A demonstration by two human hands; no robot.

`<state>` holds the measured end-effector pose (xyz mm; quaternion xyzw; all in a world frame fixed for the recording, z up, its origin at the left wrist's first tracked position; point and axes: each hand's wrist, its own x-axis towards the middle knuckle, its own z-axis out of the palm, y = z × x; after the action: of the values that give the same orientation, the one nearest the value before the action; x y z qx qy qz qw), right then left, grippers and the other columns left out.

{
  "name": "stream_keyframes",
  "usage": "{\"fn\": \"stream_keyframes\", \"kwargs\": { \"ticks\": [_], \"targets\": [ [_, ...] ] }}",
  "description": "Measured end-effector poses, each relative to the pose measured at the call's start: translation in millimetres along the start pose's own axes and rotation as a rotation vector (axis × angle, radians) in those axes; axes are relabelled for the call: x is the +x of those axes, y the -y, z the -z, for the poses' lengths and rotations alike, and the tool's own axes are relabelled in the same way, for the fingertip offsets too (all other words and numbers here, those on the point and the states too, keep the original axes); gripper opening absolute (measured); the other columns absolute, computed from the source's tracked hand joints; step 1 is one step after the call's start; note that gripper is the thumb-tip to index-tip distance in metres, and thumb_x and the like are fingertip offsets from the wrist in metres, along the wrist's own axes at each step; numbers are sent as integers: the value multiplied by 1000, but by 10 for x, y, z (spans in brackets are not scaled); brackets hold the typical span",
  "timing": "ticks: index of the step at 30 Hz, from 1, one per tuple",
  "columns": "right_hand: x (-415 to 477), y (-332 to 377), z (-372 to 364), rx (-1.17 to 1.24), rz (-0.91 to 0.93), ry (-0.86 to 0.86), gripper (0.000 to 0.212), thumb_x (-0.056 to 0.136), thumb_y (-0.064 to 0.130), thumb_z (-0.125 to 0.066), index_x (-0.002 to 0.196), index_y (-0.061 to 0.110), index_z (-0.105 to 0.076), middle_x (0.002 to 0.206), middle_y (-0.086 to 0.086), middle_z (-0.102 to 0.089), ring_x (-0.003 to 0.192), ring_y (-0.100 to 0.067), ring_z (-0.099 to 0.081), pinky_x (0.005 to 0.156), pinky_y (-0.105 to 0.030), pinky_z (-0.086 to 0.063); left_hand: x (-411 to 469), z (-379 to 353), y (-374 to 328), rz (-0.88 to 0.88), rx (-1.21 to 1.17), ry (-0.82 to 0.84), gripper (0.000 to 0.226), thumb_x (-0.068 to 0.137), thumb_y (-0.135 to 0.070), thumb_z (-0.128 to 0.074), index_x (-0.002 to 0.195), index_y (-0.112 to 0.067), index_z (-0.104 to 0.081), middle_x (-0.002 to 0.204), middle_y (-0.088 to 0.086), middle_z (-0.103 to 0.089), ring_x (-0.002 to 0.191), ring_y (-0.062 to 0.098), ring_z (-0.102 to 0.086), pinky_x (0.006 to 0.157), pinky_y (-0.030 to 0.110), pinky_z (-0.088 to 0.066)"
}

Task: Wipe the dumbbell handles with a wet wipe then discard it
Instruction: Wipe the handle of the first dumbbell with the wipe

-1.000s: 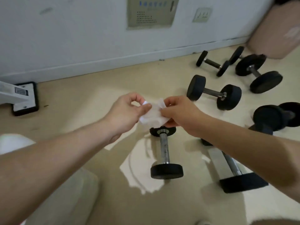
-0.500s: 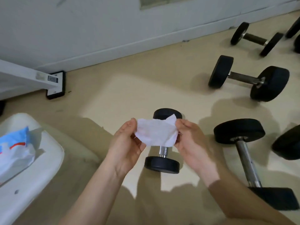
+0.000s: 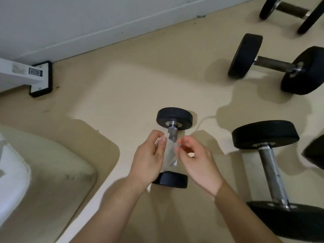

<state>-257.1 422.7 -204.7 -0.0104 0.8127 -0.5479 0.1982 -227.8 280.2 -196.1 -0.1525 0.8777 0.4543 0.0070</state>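
We are starting the wipe-down: the wet wipe (image 3: 170,156) drapes over the handle (image 3: 172,135) of the small dumbbell (image 3: 174,118) at centre frame. Our left hand (image 3: 149,160) pinches one edge; our right hand (image 3: 198,160) curls at the other, grip unclear. Next, we judge, wrap it round and rub along the bar.

The wet wipe (image 3: 169,156) is thin white, half see-through. The small dumbbell (image 3: 174,118) has matte black ends and a silver-grey handle, as does the bigger dumbbell (image 3: 265,133). The floor (image 3: 140,81) is plain beige, the wall (image 3: 70,18) pale grey
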Motion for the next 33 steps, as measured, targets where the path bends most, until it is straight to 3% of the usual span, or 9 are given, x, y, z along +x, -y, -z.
{"fn": "stream_keyframes", "kwargs": {
  "ticks": [3,9,13,15,19,22,26,30,33],
  "targets": [
    [43,99,-47,522,-250,417,24,94,13,-56,118,12,-57,100,-10,-67,88,-19,-63,75,-25,-54,100,3,-88,70,-326,148,12,99,-35,-45,92,-34,-54,71,11,-65,65,22,-62,66,38,-52],
    [111,-42,105,635,-193,409,25,82,9,-68,104,-2,-65,92,-23,-68,80,-28,-65,72,-34,-53,273,2,-115,83,-432,219,16,92,-42,-46,94,-27,-54,64,-7,-55,59,9,-52,56,22,-43],
    [197,-236,73,343,-113,23,10,83,7,-65,75,13,-61,78,-12,-58,68,-25,-51,65,-36,-42,271,-14,-23,94,-323,162,3,96,-34,-48,93,-34,-48,70,13,-62,57,20,-55,54,34,-47],
    [249,-267,28,4,57,-154,19,83,-2,-58,79,17,-56,74,-4,-55,65,-22,-51,60,-30,-42,178,19,132,83,-160,123,10,93,-31,-54,92,-37,-46,73,1,-63,65,15,-59,63,31,-49],
    [477,-266,-211,-253,291,-180,24,76,-2,-54,83,17,-67,82,3,-54,67,-9,-50,63,-17,-40,-228,67,422,62,18,306,44,64,-68,-61,97,-40,-54,103,-22,-53,102,-2,-49,85,15,-39],
    [679,-355,-316,-316,320,-100,8,77,10,-67,73,15,-72,87,3,-57,79,-5,-55,73,-17,-44,-464,-24,541,-53,220,393,72,56,-61,-69,118,-55,-34,122,-25,-38,114,-1,-38,94,18,-39],
    [782,-441,-318,-240,338,-112,7,74,12,-77,80,14,-77,83,5,-57,72,-4,-56,68,-9,-40,-647,-241,506,-124,307,207,65,63,-58,-67,121,-50,-39,143,-7,-26,132,18,-31,97,36,-43],
    [718,-436,-333,-141,268,-118,8,76,4,-71,75,12,-75,75,16,-56,69,5,-55,65,-7,-37,-644,-487,213,367,-57,-185,76,46,-61,-73,112,-43,-40,136,-9,-35,120,10,-44,84,25,-41],
    [626,-431,-235,-242,354,-3,9,77,3,-69,74,11,-74,80,12,-58,73,3,-53,69,-11,-40,-556,-545,199,420,-54,-190,72,48,-46,-80,108,-47,-40,112,-18,-38,105,14,-47,87,30,-44]
  ]
}}
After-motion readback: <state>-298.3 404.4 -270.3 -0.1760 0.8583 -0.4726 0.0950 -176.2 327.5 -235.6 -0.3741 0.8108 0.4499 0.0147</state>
